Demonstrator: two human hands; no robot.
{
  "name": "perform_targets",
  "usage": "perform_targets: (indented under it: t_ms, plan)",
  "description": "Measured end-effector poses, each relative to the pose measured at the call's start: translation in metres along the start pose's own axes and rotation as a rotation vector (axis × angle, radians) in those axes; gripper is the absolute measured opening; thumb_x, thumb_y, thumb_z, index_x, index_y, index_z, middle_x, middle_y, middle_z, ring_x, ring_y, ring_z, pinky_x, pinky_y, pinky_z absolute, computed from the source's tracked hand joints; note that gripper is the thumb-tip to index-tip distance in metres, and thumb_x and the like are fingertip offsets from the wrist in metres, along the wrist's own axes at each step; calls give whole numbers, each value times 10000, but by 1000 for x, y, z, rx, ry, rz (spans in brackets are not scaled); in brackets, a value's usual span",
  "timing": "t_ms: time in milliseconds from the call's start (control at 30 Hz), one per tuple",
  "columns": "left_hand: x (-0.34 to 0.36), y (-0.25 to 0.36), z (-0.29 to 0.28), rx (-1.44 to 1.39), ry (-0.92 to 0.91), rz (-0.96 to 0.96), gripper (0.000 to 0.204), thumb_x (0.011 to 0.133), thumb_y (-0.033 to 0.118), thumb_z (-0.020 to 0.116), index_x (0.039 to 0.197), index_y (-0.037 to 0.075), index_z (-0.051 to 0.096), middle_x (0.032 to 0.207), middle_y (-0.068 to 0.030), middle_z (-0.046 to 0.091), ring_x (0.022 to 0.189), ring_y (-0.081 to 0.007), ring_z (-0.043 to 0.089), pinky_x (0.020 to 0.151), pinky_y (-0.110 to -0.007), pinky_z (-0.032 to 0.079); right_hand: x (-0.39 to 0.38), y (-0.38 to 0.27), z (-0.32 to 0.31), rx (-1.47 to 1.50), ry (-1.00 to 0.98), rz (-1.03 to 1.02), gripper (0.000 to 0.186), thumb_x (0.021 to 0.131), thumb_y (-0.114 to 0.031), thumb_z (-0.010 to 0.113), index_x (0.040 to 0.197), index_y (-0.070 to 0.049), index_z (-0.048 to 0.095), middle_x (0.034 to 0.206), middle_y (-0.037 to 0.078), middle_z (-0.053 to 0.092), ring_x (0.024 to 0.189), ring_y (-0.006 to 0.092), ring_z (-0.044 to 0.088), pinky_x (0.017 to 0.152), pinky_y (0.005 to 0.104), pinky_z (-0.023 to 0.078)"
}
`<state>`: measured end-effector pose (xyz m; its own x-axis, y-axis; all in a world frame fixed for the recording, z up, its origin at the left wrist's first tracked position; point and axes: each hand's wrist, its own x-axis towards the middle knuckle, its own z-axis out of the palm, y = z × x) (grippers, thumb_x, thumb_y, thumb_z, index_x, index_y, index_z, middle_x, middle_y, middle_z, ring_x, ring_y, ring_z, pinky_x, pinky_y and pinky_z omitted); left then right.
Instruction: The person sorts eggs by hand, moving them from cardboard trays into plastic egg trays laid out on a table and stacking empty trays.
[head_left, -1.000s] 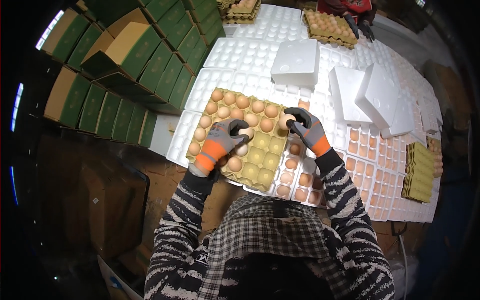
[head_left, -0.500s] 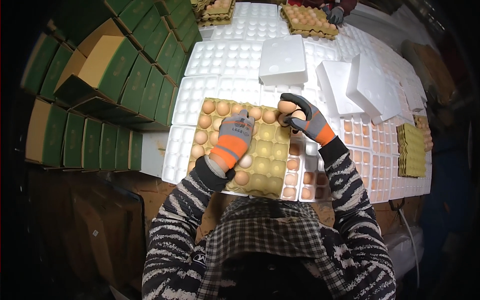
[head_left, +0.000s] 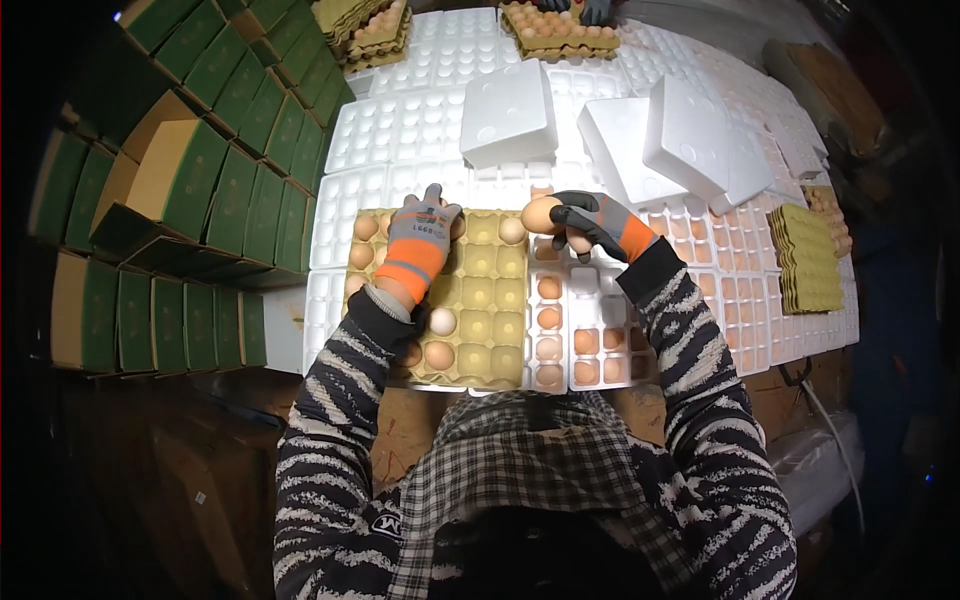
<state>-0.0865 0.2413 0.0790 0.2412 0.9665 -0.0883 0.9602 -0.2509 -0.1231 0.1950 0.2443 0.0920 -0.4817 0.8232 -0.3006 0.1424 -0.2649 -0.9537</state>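
A yellow-brown pulp egg tray (head_left: 478,335), part filled, lies before me. My left hand (head_left: 418,232), in a grey and orange glove, is over its back left. The fingers curl down, with an egg (head_left: 458,226) at their tips; the palm hides what lies beneath. By the tray's back right corner, my right hand (head_left: 590,222) is closed around two eggs, a tan egg (head_left: 541,215) at the fingertips and another egg (head_left: 578,241) under the fingers. A pale egg (head_left: 511,231) sits in the corner cup beside it.
White foam trays (head_left: 365,130) cover the table, several holding eggs at right. Foam lids (head_left: 508,112) lie farther back. Green cartons (head_left: 215,180) are stacked at left. Empty pulp trays (head_left: 805,258) lean at right. Another person's gloved hand (head_left: 597,10) is over a full egg tray (head_left: 560,32).
The view has shifted, so the table appears farther left. A back-row cup that held an egg is now bare. My right hand has turned, holding its eggs, and the tray's back right corner egg shows.
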Motion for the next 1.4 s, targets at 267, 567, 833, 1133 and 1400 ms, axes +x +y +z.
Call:
perform_targets:
  t_ms: [267,567,833,1133,1400]
  plan:
    - [-34,-7,-2,-958,219,-64,465,719,89,840,1163,62,703,1242,-97,583,1030,-271,659,884,-336,552,-108,113,-87,-106,234,359,480,863,-361,766,1231,-65,676,1010,83,722,837,135,667,728,275,561]
    - [-53,188,32,-325,-75,269,404,832,181,704,1225,262,661,1317,-62,550,1105,-311,618,882,-405,542,-109,147,-46,-1145,214,100,512,876,-425,684,1350,-263,575,1429,91,492,1170,284,618,926,397,549]
    - [2,213,52,-479,-282,120,306,947,241,554,1232,180,648,1257,-123,563,1111,-325,629,894,-451,533,-60,146,-68,-1050,163,-12,319,935,-332,610,1236,-243,666,1352,83,565,1104,280,644,930,392,540]
    - [69,233,105,-593,180,-26,394,919,274,575,1296,160,563,1334,-150,523,1216,-378,526,1004,-478,445,6,185,-88,-1241,412,-217,493,915,-295,627,1388,-186,540,1367,118,528,1204,336,536,1082,464,400]
    - [-28,165,12,-1005,84,-71,436,883,167,602,1319,170,595,1396,-113,538,1239,-352,525,1045,-451,433,-3,120,-66,-587,454,-443,512,851,-108,713,1347,-131,592,1277,123,596,1063,281,628,945,386,524]
